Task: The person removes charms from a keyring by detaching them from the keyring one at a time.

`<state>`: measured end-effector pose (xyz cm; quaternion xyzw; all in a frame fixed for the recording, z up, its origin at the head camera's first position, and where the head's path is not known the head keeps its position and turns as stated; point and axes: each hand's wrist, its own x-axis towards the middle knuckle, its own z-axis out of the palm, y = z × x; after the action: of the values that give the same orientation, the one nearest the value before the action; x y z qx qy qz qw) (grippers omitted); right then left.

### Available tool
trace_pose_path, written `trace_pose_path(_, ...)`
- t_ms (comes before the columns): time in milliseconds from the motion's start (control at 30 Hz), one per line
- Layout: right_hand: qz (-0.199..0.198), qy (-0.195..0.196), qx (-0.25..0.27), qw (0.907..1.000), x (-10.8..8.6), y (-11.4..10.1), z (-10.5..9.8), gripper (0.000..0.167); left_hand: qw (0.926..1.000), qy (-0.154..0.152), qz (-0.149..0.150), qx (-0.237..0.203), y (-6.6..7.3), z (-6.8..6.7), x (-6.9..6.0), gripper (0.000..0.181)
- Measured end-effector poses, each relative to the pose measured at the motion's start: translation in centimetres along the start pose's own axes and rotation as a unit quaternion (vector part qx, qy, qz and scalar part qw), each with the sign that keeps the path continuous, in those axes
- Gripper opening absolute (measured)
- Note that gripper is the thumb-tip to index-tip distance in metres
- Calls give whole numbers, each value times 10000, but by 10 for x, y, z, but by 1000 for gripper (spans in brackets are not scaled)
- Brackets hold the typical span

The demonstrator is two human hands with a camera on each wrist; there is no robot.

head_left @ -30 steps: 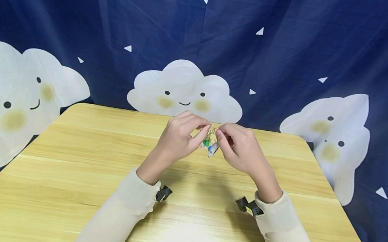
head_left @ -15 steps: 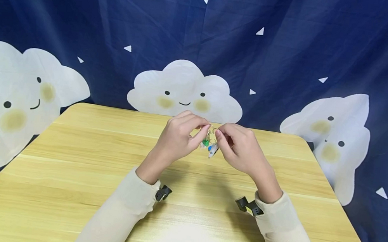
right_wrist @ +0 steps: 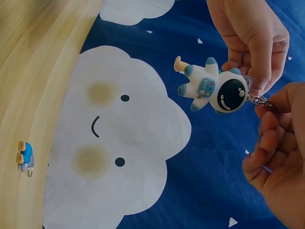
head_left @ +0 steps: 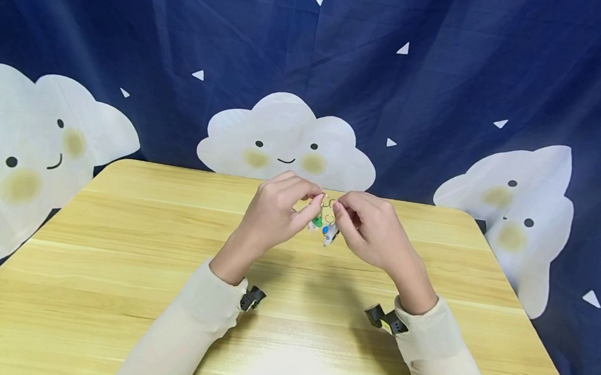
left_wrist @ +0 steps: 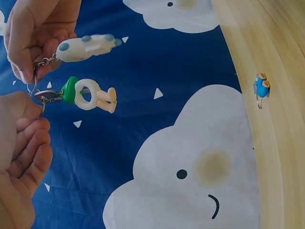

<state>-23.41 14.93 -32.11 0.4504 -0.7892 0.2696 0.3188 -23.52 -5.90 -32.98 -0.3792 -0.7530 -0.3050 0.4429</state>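
Note:
Above the far part of the table, my left hand (head_left: pixel 282 210) and right hand (head_left: pixel 375 228) face each other, fingertips nearly meeting. My left hand pinches the metal ring of a keychain (left_wrist: pixel 78 93) with a green top, white hoop and peach legs. From my right fingertips hangs a white astronaut keychain (right_wrist: pixel 209 90) with teal spots and a black visor, on a short chain. In the left wrist view the two metal rings (left_wrist: pixel 33 87) lie close together; whether they are linked I cannot tell. The astronaut covers most of the green-topped figure in the right wrist view.
On the wooden table (head_left: pixel 290 295) lies a small blue figure (left_wrist: pixel 261 87) with orange parts and a metal ring, seen in both wrist views. A dark blue curtain (head_left: pixel 271 40) with white clouds hangs behind the table's far edge.
My left fingertips have shifted slightly left. The green-topped keychain has moved a little left with them, and the gap between the two hanging keychains looks wider.

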Motion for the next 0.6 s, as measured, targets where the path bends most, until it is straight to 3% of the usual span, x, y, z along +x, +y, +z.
trace_pose_path(167, 17, -46, -31, 10000, 0, 0, 0, 19, 10000, -29, -25, -5, -1, -1, 0, 7)
trace_pose_path(600, 10, -56, -82, 9999, -1, 2, -2, 19, 9997, 233, -80, -13, -9, -10, 0, 6)
